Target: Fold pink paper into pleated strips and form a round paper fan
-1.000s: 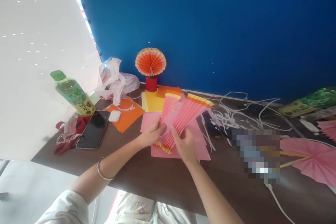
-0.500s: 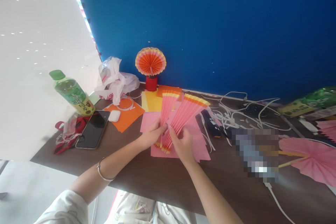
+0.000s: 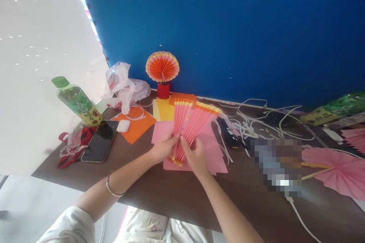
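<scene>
Between my two hands is a pleated paper fan (image 3: 196, 119), pink with orange and yellow bands at its ends. Its pleats spread apart at the top into a narrow left part and a wider right part, and they bunch together lower down. My left hand (image 3: 165, 147) pinches the left part near the middle. With thumb on top, my right hand (image 3: 195, 155) grips the right part close beside it. Pink paper sheets (image 3: 215, 152) lie on the table beneath. What my fingers do behind the pleats is hidden.
A finished round fan (image 3: 162, 67) stands at the back. Left are a bottle (image 3: 78, 102), a phone (image 3: 100, 140), a white earphone case (image 3: 123, 125), orange paper (image 3: 139, 131) and a plastic bag (image 3: 122, 87). Tangled cables (image 3: 253, 121) and a pink fan (image 3: 339, 171) lie right.
The fan's right part has swung slightly left, narrowing its spread at the top. Both hands keep their hold, and the right hand has shifted a little left. The view has moved slightly.
</scene>
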A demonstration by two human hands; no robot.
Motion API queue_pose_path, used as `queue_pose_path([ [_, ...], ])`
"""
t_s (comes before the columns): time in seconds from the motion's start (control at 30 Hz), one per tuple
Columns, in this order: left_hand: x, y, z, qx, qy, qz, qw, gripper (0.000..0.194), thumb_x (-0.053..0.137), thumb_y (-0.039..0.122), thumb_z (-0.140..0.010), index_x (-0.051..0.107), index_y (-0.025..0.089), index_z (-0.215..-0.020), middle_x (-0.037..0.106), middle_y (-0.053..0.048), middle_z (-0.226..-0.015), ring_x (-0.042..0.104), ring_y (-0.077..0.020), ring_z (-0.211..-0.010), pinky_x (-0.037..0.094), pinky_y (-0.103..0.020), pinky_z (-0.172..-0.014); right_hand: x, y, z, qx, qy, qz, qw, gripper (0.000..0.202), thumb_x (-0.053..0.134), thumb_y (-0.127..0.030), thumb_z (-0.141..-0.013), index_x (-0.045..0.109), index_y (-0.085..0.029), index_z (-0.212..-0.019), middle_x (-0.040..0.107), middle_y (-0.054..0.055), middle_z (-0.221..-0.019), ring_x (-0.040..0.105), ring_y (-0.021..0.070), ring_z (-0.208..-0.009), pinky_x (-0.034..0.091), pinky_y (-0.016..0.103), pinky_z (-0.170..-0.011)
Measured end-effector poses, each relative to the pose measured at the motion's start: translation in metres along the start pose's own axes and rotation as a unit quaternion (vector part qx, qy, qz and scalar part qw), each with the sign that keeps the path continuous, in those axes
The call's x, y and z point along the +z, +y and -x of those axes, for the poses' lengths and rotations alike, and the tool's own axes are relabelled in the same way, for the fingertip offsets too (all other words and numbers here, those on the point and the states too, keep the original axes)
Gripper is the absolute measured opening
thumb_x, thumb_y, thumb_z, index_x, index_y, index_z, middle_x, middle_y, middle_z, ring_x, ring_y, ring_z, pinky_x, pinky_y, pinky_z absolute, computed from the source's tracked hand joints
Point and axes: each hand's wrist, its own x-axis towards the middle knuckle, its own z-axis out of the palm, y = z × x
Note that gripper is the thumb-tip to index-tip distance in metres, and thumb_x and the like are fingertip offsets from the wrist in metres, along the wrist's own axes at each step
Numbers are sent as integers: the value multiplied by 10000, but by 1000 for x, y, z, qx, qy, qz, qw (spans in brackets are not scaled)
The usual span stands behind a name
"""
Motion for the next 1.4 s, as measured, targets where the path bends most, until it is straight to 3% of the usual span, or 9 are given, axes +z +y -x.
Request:
queue_pose_path([
  [0.57,-1,-1,0,-23,-3,45,999,362,677,284,-716,590,165,-1046,617,-89,-1063,520,-245,-1104,352,-399,-981,2,2,-1,7,-16,-23,1000,278,585,-411,-774,583,-177,-925,660,69,-876,623,205,-808,499,346,-712],
  [0.97,-9,-12,-1,23,-19,-32,999,365,608,362,-790,574,171,-1100,606,-94,-1094,521,-240,-1105,370,-394,-972,2,-1,-1,13,-12,-23,1000,261,580,-405,-780,578,-180,-911,654,60,-860,619,199,-800,497,341,-714],
  [1.4,-10,-9,2,26,-32,-105,994,406,534,413,-833,538,194,-1174,599,-83,-1096,523,-214,-1092,366,-371,-976,1,0,-2,12,-23,-37,999,275,577,-422,-775,573,-184,-914,652,57,-873,618,204,-829,498,344,-730],
])
